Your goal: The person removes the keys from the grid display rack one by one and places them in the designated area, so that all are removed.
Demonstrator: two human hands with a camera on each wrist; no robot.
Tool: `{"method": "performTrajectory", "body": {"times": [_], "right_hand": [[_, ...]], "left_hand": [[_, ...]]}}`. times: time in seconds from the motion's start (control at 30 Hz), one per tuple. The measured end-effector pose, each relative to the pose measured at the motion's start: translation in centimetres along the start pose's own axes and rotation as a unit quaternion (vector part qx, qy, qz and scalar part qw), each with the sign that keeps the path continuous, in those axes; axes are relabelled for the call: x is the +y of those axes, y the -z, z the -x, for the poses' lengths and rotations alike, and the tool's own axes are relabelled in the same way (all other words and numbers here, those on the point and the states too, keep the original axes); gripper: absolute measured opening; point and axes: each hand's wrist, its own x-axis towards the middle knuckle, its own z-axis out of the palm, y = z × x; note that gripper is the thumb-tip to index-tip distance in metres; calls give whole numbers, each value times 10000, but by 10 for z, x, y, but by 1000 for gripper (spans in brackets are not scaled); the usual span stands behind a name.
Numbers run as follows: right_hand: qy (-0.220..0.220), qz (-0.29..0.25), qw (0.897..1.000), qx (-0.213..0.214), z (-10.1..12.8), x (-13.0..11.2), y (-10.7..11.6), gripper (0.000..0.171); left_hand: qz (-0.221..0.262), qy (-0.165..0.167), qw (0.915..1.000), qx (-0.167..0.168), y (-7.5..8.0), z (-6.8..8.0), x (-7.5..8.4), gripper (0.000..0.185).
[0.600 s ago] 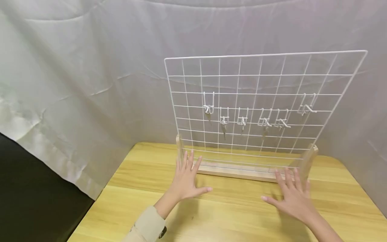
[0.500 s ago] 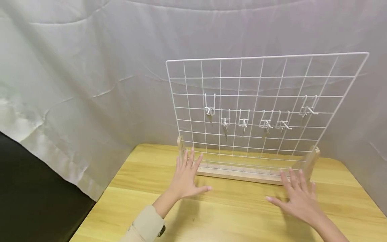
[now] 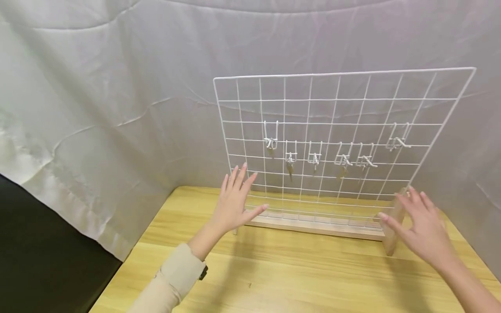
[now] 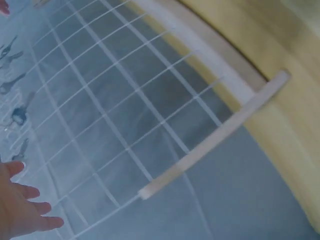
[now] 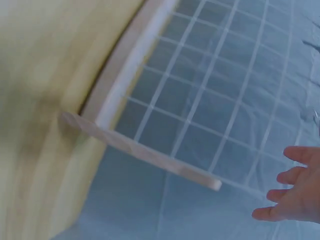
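Observation:
A white wire grid panel stands upright in a wooden base. Several white hooks hang on its wires, and small keys dangle from some of them. In front of the panel's lower left corner, my left hand is raised with its fingers spread, holding nothing. My right hand hovers by the right wooden upright, fingers extended and nothing in them; whether it touches the wood I cannot tell. Both wrist views show the grid beyond the fingers of the left hand and right hand.
A wood-grain table carries the stand. Grey cloth hangs behind and along the sides. A black area lies beyond the table's left edge.
My left hand has risen, uncovering more of the base's left end. The right hand has moved up and to the right, from before the base to beside the right upright. The grid stays put.

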Motion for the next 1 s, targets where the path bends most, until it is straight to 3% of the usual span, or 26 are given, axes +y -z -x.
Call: {"method": "performTrajectory", "body": {"times": [0.17, 0.3, 0.43, 0.57, 0.7, 0.8, 0.93, 1.0], "right_hand": [[-342, -257, 9975, 563, -15, 2, 28, 58], [-560, -301, 9913, 1154, -26, -2, 43, 55], [-771, -406, 9787, 1858, -37, -4, 52, 49], [-1355, -574, 9690, 1987, -48, -3, 63, 50], [-1786, -876, 9643, 1745, -60, 1, 76, 54], [-1756, -1551, 9569, 1717, -70, 2, 85, 52], [-1508, -2550, 9364, 1884, -86, 7, 93, 48], [-1429, -2762, 9315, 1888, -93, 10, 96, 49]], "left_hand": [[1137, 387, 9924, 279, 14, -20, 6, 73], [2105, 817, 9736, 327, 24, -33, 7, 70], [2678, 1080, 9568, 345, 28, -44, 7, 66], [3008, 1266, 9439, 498, 29, -52, 7, 62], [3267, 1432, 9316, 699, 29, -59, 9, 60], [3464, 1624, 9204, 800, 29, -66, 10, 58], [3815, 1955, 8988, 911, 26, -73, 8, 52], [3970, 2059, 8891, 973, 24, -77, 7, 48]]}}
